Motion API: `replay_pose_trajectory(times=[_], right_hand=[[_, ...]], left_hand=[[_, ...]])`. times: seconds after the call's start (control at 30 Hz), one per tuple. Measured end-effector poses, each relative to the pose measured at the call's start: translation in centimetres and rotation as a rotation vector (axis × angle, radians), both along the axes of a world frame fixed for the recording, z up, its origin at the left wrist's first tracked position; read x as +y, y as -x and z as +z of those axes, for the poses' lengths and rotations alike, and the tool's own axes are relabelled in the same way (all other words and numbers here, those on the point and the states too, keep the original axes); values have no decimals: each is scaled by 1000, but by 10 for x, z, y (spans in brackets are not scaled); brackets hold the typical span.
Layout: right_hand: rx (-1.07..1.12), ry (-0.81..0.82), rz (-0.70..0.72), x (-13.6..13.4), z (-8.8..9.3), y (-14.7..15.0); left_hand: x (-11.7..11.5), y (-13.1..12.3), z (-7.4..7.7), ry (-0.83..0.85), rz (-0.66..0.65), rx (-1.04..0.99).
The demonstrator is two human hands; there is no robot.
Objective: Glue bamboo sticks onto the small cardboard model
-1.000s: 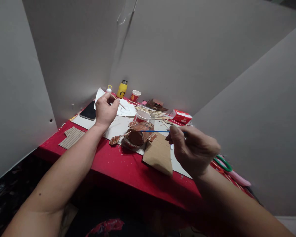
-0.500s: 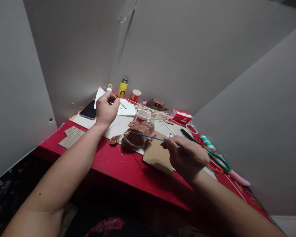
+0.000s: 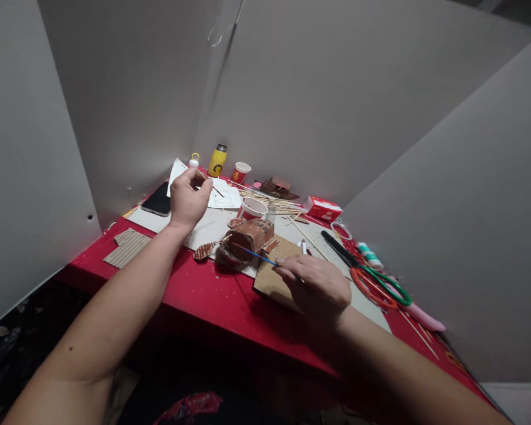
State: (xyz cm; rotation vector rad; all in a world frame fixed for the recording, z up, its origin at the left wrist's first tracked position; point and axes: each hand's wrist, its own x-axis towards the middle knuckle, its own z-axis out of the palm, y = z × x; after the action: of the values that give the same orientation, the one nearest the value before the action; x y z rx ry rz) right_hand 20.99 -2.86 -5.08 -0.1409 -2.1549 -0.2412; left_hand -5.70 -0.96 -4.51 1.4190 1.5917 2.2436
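Note:
My right hand [image 3: 316,286] is closed around a thin blue-handled paintbrush [image 3: 265,258]. The brush's front end reaches into the round open mouth of a hollow, brown-painted model [image 3: 253,231] lying on its side. Raised above the back left of the table, my left hand [image 3: 190,199] pinches a thin, dark-tipped stick [image 3: 216,190]. A brown-striped corrugated piece [image 3: 203,251] sits beside the model's mouth. Just behind the model stands a paper cup [image 3: 252,208]. Flat cardboard [image 3: 272,280] lies partly under my right hand.
Scissors [image 3: 371,274] with green and red handles lie at the right. Wooden sticks [image 3: 278,203], a red-and-white box [image 3: 323,208], a yellow bottle [image 3: 218,160] and another cup [image 3: 241,172] are at the back. A phone [image 3: 157,199] and corrugated cardboard [image 3: 126,247] lie left. Grey panels surround the table.
My right hand has moved left and slightly down, bringing the paintbrush to a steeper slant at the model's mouth. More of the scissors shows. My left hand stays almost in place.

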Motion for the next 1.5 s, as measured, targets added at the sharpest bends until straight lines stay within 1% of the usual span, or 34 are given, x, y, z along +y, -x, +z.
replay_pose_trajectory(times=[0.07,0.13,0.3,0.4,0.57,0.67,0.73,0.87,0.97,1.07,1.17,1.23,1.3,1.4,1.5], right_hand=[[-7,25,0,-2,0,-3],[32,55,-21,-7,2,-8],[175,185,-164,-18,12,-24],[166,214,-211,-20,14,-30],[125,247,-190,-20,8,-35],[168,270,-168,-18,6,-36],[190,247,-148,-17,6,-36],[57,135,-137,-17,9,-33],[-24,130,-132,-21,9,-32],[2,168,-125,-24,9,-35],[139,245,-158,-25,11,-38],[318,314,-171,-22,12,-37],[512,419,-168,-17,15,-35],[699,645,-164,-3,18,-32],[737,911,-90,14,16,-32]], left_hand=[[0,0,0,0,-4,0],[1,0,-1,-1,-4,2],[0,-1,0,1,-1,4],[-1,-1,0,8,-3,2],[-1,-1,0,11,-2,5],[0,-1,0,11,0,12],[0,-1,-1,13,1,16],[-1,-2,0,15,4,12],[-1,-2,0,12,-5,10],[-1,-3,1,14,-5,8],[-1,-2,0,17,-1,6],[-1,-2,0,15,-5,8],[-1,-2,0,13,-8,12],[-1,-2,0,17,-3,16],[-1,-2,0,26,0,18]])
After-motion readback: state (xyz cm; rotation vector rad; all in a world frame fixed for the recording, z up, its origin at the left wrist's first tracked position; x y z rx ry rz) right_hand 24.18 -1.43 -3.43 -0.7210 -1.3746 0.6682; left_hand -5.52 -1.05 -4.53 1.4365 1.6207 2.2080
